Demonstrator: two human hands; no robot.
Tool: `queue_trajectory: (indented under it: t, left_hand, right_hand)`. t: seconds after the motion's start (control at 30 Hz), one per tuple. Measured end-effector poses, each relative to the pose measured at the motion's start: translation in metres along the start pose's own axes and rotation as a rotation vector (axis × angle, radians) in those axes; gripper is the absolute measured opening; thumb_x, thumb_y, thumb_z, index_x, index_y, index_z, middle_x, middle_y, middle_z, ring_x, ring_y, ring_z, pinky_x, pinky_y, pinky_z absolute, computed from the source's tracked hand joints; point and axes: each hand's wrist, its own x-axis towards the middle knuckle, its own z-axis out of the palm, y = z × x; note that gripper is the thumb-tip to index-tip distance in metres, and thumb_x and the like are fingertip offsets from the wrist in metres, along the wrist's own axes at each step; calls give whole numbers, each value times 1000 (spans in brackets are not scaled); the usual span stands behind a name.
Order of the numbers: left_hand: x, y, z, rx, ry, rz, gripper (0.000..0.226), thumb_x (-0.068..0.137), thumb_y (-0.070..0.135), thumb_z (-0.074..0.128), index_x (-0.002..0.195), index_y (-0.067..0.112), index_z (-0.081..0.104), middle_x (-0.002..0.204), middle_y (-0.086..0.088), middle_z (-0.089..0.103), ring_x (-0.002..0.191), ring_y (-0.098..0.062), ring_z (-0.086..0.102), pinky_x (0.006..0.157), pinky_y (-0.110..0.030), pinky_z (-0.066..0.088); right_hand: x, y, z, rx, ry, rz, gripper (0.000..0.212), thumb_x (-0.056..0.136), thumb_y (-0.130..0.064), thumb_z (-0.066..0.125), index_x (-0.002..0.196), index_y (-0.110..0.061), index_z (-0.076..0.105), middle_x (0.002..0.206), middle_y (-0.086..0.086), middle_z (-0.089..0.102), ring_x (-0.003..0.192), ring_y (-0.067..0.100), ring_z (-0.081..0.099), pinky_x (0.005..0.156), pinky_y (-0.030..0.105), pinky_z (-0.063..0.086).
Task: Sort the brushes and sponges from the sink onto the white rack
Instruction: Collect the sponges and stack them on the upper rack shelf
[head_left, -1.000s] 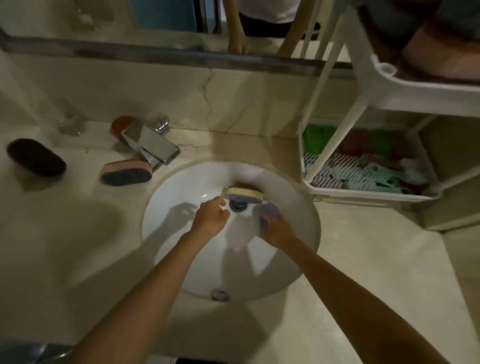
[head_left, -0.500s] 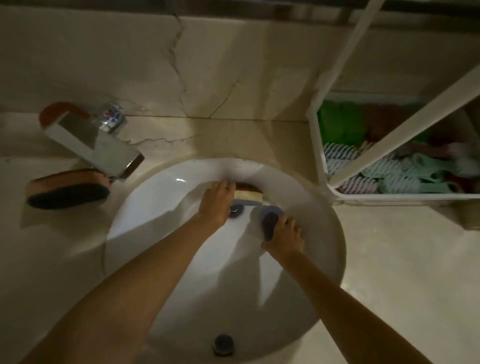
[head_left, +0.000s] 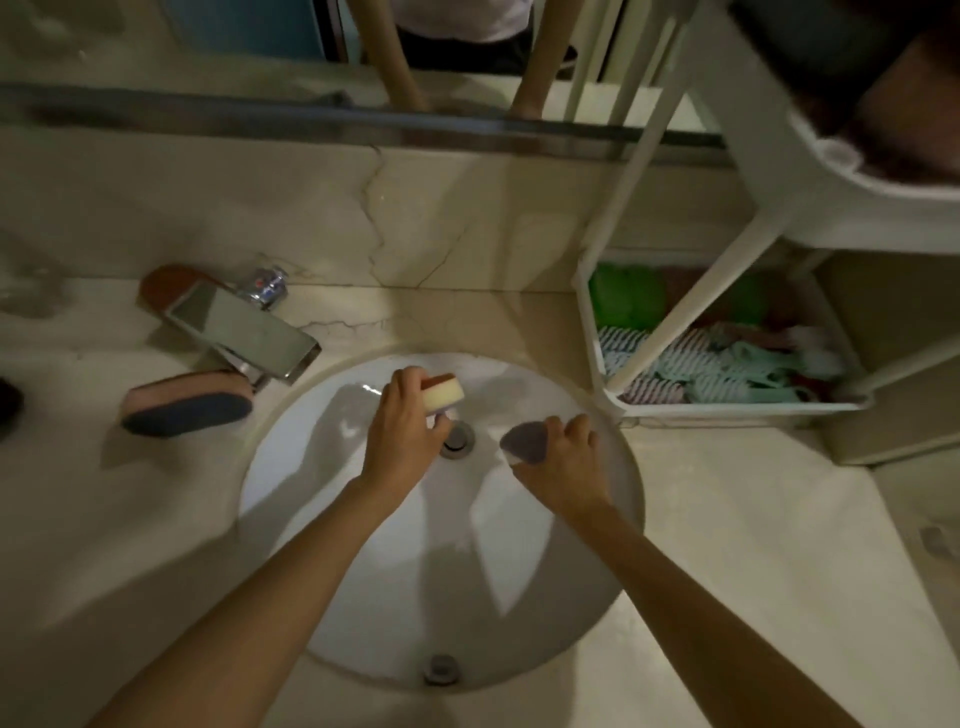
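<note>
Over the white round sink, my left hand grips a cream sponge with a reddish top, lifted just above the drain. My right hand holds a purple-grey sponge near the basin's right side. The white rack stands on the counter to the right; its lower tray holds green pads, striped cloths and mint-coloured brushes. Its upper shelf juts out at the top right.
A chrome faucet sits left of the basin. A pink sponge with a dark pad lies on the counter below it, and a reddish sponge lies behind the faucet. A mirror runs along the back wall.
My left hand has closed on the cream sponge and lifted it off the drain. My right hand has raised the purple sponge and moved it right.
</note>
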Motion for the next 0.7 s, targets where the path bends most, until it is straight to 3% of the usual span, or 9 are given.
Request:
queue_trajectory:
  t: [0.13,0.2,0.27,0.4,0.5,0.6,0.7]
  left_hand:
    - [-14,36,-46,-139,197,137,42,73,-6,65,113,-3,52,121,-21,51,113,-33,51,87,-32,47]
    - [-17,55,-68,-174,292,239,44,70,-11,65,111,-3,54,128,-23,46,120,-28,45,101,-23,38]
    - [-19,76,-94,-207,358,288,44,70,-12,65,112,-1,55,136,-23,39,127,-24,40,105,-16,29]
    - [-21,120,-138,-233,485,363,50,73,-9,67,118,8,53,145,-19,32,129,-6,25,110,-21,23]
    - [-17,149,-162,-248,569,464,59,72,-11,66,112,24,42,142,-21,37,131,-12,32,108,-22,22]
    - [-9,176,-178,-245,633,543,60,70,-13,67,109,24,39,137,-25,42,127,-19,39,105,-21,27]
    - [-1,203,-191,-275,643,575,60,73,-12,66,109,26,37,141,-22,39,131,-21,37,103,-13,24]
  right_hand:
    - [-31,-26,-42,186,193,-119,63,69,-19,72,121,-4,40,125,16,47,117,35,47,94,40,42]
    - [-44,-37,-64,270,260,-186,56,66,-13,72,113,-6,41,116,13,54,110,32,53,89,41,49]
    - [-60,-48,-89,292,318,-267,56,68,-11,71,114,-5,41,114,13,52,107,28,52,87,41,50]
    - [-86,-69,-142,252,491,-448,44,71,-19,69,106,-6,48,109,10,50,98,25,53,79,30,45]
    - [-103,-84,-181,232,602,-545,39,75,-21,66,108,-8,50,112,8,50,97,23,53,77,27,42]
    - [-115,-95,-219,279,692,-574,46,78,-23,65,118,-10,46,117,7,48,100,19,51,81,30,47]
    - [-123,-97,-255,336,758,-593,47,80,-22,65,120,-11,44,118,4,46,97,12,46,76,23,38]
